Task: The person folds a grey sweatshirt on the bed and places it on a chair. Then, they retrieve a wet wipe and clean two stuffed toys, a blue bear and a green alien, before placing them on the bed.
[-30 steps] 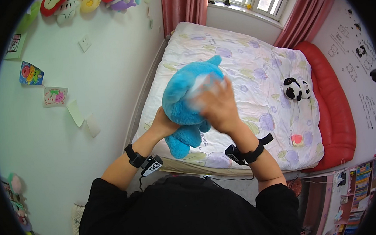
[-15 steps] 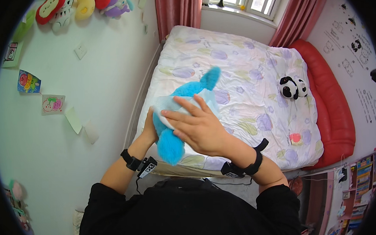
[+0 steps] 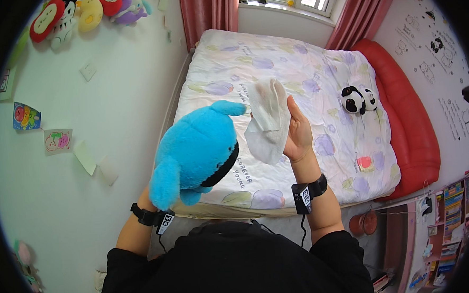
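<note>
The left hand (image 3: 151,196), mostly hidden, holds the soft blue plush toy (image 3: 195,151) tilted, top pointing up-right; the right hand (image 3: 297,132), nearly flat, holds a white cloth wipe (image 3: 267,121).

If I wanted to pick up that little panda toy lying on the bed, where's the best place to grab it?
Probably around its middle, coming straight down from above. The panda toy lies alone on the flat bedspread, with open quilt all round and nothing leaning on it. Its small, soft, rounded body should squash into a grip across its narrow width. Both hands are busy elsewhere.
</note>
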